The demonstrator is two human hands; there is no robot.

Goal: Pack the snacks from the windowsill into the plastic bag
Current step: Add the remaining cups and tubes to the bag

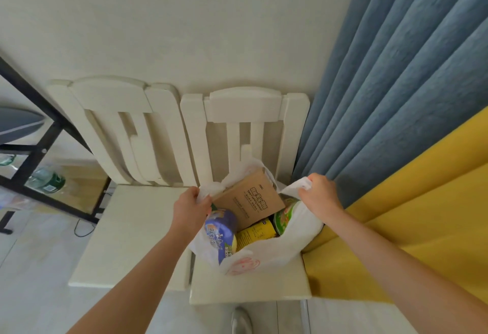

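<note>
Left hand grip: the left hand (191, 208) has its fingers curled round the left rim of the plastic bag (264, 257), clutching a fold of white film beside the box.
Right hand grip: the right hand (319, 196) pinches the bag's right handle, bunched white plastic showing above the knuckles.
Bag mouth: pulled apart between the two hands, open to the camera.
Bag position: it stands on the seat of the right chair (250, 288), towards the seat's right side, with a red print on its near face.
Snacks inside: a brown cardboard box (248, 201) is tilted at the back; a purple tub (220, 228) lies on its side at the left; a yellow packet (254, 234) sits in the middle; a green bowl (285, 216) leans at the right.
Beside it: a second white chair (126, 233) stands just to the left, both chair backs against the pale wall (184, 16).
Right side: a blue curtain (396, 82) hangs in folds, with yellow fabric (409, 228) below it, touching the right chair's edge.
Left side: a black metal frame (34, 154) with clear bottles (47, 179) lying under it.
Floor: a light shoe (241, 320) shows at the bottom edge.
</note>
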